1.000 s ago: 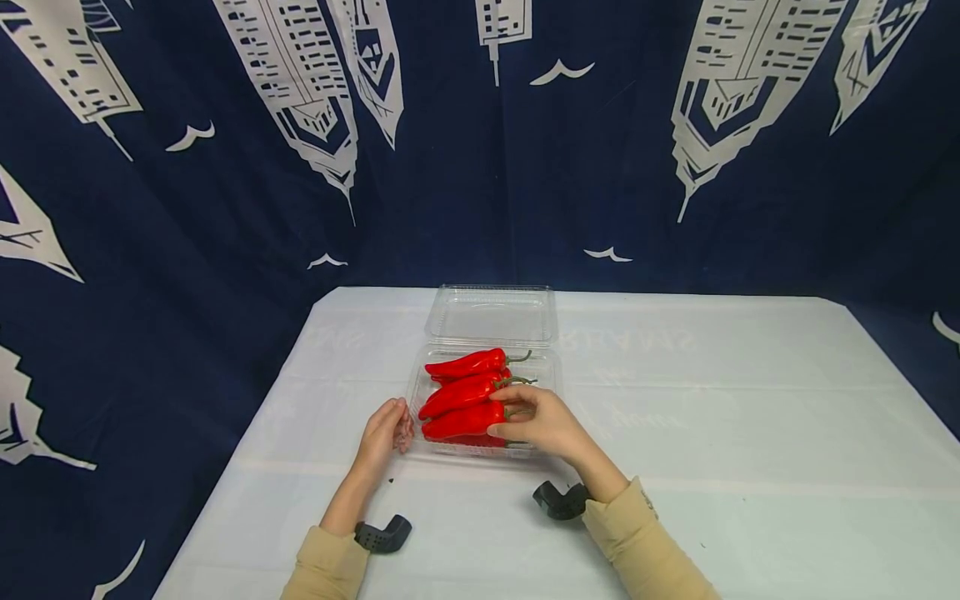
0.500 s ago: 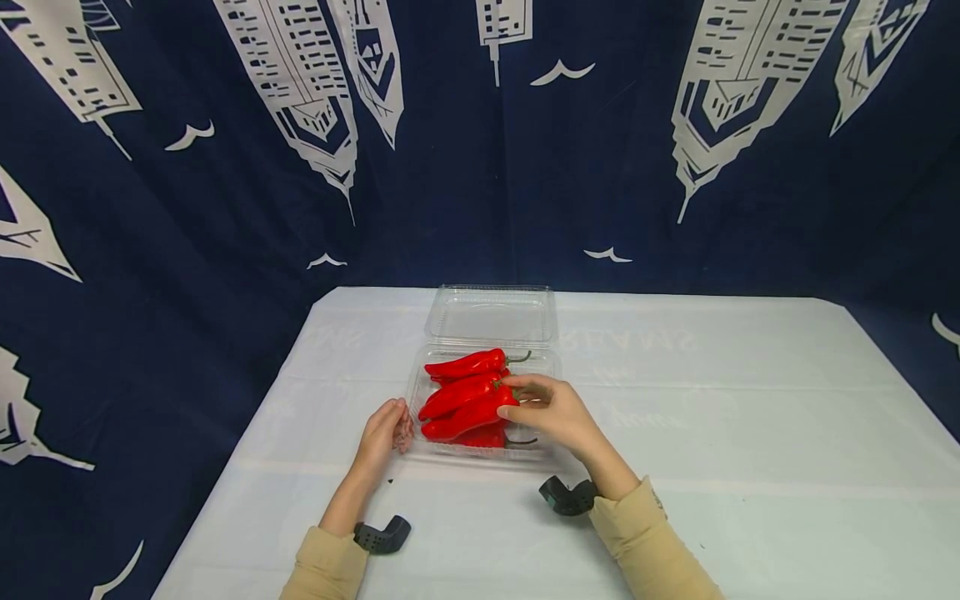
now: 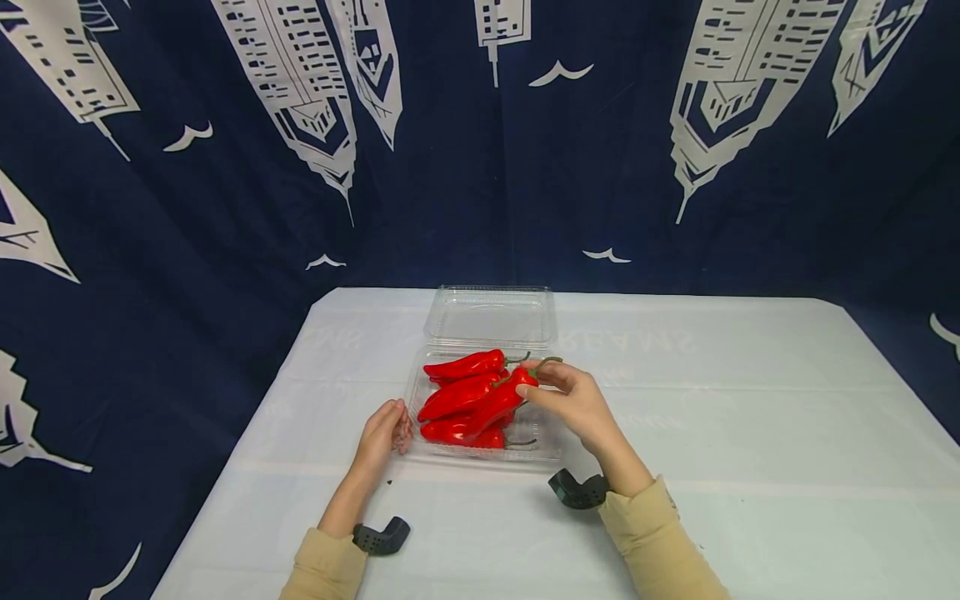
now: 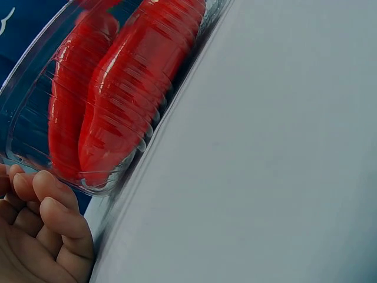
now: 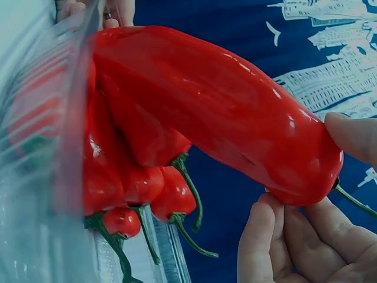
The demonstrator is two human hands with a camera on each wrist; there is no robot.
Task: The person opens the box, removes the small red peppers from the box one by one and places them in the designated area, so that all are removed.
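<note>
My right hand (image 3: 576,407) pinches a long red pepper (image 3: 498,407) near its stem end, thumb on one side and fingers on the other. The pepper slants over the others, stem end raised, tip low toward the left. Beneath and behind it, several red peppers (image 3: 459,397) with green stems lie in a clear plastic container (image 3: 545,429). My left hand (image 3: 384,432) is at the container's left side, fingers loosely curled. In the left wrist view its fingertips (image 4: 52,184) are right at the container's rim. The right wrist view shows the held pepper (image 5: 218,112) up close.
The container's hinged clear lid (image 3: 491,313) lies folded back behind it. A white cloth covers the table (image 3: 750,433). Behind hangs a navy curtain (image 3: 450,200) with white building prints. Each wrist wears a black device (image 3: 382,536).
My right hand has drawn back to the right and up, lifting the stem end of the pepper, which has swung to a steeper slant. The left hand stays in place.
</note>
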